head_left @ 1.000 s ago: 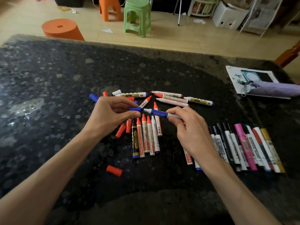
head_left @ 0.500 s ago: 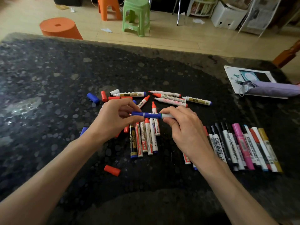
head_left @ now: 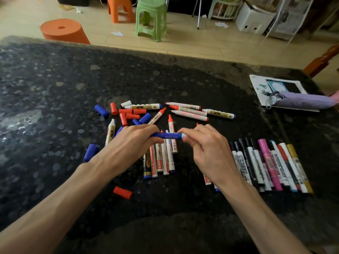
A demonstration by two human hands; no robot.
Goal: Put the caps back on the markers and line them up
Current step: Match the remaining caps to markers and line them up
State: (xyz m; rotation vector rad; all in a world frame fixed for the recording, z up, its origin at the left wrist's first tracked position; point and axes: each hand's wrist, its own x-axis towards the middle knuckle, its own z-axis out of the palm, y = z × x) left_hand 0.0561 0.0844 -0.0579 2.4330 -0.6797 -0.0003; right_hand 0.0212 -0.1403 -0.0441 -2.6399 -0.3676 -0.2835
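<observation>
Blue marker (head_left: 168,135), held level just above the middle of the surface (head_left: 55,88): my left hand (head_left: 132,145) curls round its cap end, my right hand (head_left: 209,149) pinches the barrel. I judge the capped row (head_left: 268,160) at right done; uncapped markers (head_left: 189,113) and loose caps (head_left: 132,116) remain far and left. Dark speckled surface; plastic stools (head_left: 151,17) beyond.

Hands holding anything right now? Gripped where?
One blue plastic marker, held level by both hands. The left hand grips its blue cap end; the right hand pinches the opposite white tail end between thumb and fingertips.
</observation>
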